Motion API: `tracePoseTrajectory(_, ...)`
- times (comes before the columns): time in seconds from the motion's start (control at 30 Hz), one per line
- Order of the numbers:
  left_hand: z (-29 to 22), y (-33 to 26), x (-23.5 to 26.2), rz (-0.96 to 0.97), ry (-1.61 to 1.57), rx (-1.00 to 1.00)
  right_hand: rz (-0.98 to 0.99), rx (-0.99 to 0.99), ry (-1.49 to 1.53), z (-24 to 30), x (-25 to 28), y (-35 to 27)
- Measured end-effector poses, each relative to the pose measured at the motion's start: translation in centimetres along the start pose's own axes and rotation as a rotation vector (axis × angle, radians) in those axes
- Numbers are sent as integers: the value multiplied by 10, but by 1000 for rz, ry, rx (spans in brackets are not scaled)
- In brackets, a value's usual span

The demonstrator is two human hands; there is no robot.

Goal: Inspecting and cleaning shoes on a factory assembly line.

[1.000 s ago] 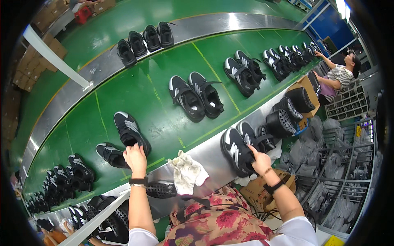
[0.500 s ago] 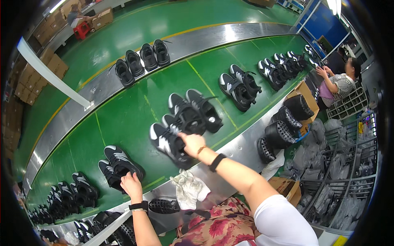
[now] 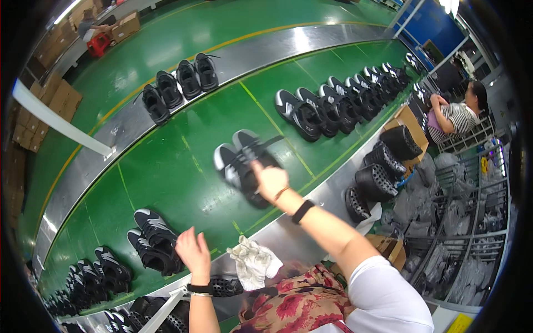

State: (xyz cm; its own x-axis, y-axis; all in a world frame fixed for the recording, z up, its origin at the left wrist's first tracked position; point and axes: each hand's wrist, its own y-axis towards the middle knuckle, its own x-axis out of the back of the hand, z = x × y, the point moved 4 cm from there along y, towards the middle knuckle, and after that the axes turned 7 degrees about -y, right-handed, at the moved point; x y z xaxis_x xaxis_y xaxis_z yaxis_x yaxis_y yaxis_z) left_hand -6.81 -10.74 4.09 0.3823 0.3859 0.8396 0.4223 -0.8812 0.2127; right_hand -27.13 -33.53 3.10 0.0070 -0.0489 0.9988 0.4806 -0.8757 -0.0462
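Now, black-and-white sneakers [image 3: 236, 166] are seen farther from the near edge of the green, metal-bordered worktop [image 3: 189, 205], under the bent right hand [image 3: 272, 182], whose grip cannot be told; the left hand [image 3: 194, 253], loosely spread and empty, has been drawn off another black-and-grey pair [image 3: 158, 237].

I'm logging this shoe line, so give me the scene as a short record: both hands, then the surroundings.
right hand: at a white-toed dark shoe pair; grip blurred
left hand: open beside another shoe pair; contact unclear
surface: green, yellow-lined belt
far side: four dark shoes on a metal ledge
near edge: white gloves
right side: person in striped top
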Motion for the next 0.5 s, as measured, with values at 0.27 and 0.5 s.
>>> tracePoseTrajectory(0.27,-6,22,-88,359,-773,389,-371,182,497,-7,52,-83)
tracePoseTrajectory(0.5,-18,26,-91,187,-501,293,-306,-540,-182,-220,48,-261)
